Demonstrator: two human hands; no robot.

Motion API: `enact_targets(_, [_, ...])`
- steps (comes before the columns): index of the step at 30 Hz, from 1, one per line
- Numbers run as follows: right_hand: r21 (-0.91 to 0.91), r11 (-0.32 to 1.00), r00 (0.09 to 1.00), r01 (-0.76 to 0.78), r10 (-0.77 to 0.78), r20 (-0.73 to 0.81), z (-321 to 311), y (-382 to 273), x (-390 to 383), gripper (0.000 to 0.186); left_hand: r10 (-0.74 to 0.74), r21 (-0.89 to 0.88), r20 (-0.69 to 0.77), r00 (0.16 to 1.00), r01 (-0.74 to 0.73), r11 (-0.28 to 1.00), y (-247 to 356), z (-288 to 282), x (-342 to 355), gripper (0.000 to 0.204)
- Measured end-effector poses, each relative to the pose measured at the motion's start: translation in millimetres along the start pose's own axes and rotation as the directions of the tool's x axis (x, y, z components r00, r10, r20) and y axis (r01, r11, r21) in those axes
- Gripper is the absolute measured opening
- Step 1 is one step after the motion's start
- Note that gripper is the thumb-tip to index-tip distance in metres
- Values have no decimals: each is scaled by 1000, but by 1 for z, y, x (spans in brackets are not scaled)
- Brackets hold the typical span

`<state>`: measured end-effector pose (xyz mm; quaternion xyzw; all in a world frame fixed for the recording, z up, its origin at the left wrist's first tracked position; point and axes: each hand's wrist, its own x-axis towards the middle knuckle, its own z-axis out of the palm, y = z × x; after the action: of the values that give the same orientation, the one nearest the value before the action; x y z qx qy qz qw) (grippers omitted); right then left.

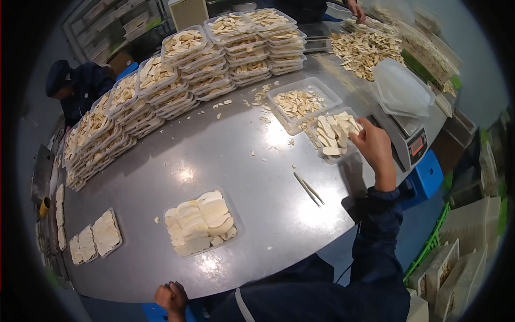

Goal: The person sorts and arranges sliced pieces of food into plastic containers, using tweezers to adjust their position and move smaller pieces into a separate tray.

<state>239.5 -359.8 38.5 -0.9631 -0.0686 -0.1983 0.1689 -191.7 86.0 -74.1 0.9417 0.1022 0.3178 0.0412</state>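
Note:
My right hand reaches over the right end of a small clear tray of pale dried slices, thumb and fingers pinched on a slice there. The fingers partly cover that end of the tray. Curled into a fist, my left hand rests at the near table edge with nothing visible in it. In front of it lies a tray with neat overlapping rows of broad pale slices. A pair of tweezers lies on the metal table between this tray and my right hand. A larger clear tub of small pieces stands behind the small tray.
Tall stacks of filled trays line the far left side. A scale carries empty clear trays at the right. Beyond is a heap of loose slices. Filled trays lie left. Two other people work at the far side.

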Motion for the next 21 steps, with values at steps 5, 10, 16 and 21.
enact_targets(5, [142, 990, 966, -24, -14, 260, 12, -8, -7, 27, -11, -79, 133, 991, 21, 997, 21, -21, 29, 44])
enact_targets(10, [59, 998, 974, 18, -31, 224, 35, -9, -2, 28, 1, -130, 165, 986, 20, 991, 23, -23, 35, 42])
enact_targets(16, [-37, 994, 973, 103, -94, 209, 46, -14, 1, 30, 3, -134, 200, 980, 24, 991, 23, -24, 36, 35])
enact_targets(21, [71, 997, 974, 19, -35, 225, 41, -12, 4, 24, 8, -150, 221, 975, 26, 988, 25, -25, 39, 27])
